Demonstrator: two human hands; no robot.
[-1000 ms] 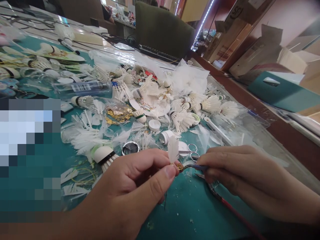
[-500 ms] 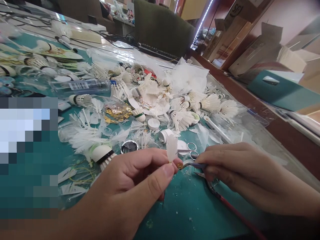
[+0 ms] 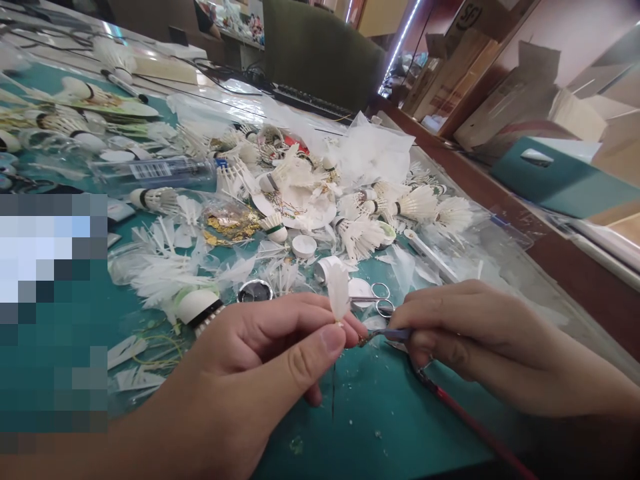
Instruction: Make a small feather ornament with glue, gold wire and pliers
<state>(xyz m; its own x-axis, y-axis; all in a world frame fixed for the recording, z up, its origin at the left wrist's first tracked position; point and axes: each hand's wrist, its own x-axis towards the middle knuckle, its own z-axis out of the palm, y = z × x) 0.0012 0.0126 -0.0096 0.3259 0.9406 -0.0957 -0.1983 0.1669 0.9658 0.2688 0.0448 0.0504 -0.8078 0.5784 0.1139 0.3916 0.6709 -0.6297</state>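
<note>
A small trimmed white feather (image 3: 339,293) stands upright in the pinch of my left hand (image 3: 280,360), between thumb and forefinger. From below that pinch a thin dark stem or wire (image 3: 333,393) hangs down. My right hand (image 3: 460,340) is closed on bent-tipped tweezers (image 3: 395,335) with a bluish handle. Their tip is beside my left fingertips, with a small gold piece (image 3: 362,341) at it. Whether the gold piece touches the feather's stem I cannot tell. Small scissors (image 3: 383,300) lie just behind, between my hands.
Shuttlecocks (image 3: 203,308) and loose feathers (image 3: 160,267) cover much of the green mat (image 3: 310,447). Gold flakes (image 3: 230,227) lie in clear plastic. A small dark-filled pot (image 3: 255,291) stands behind my left hand. Under my right hand lies a red-handled tool (image 3: 470,423).
The gold piece at the tweezer tip has turned and shows less. My left hand has tilted slightly, so more of the thin stem shows below it. The view has shifted slightly.
</note>
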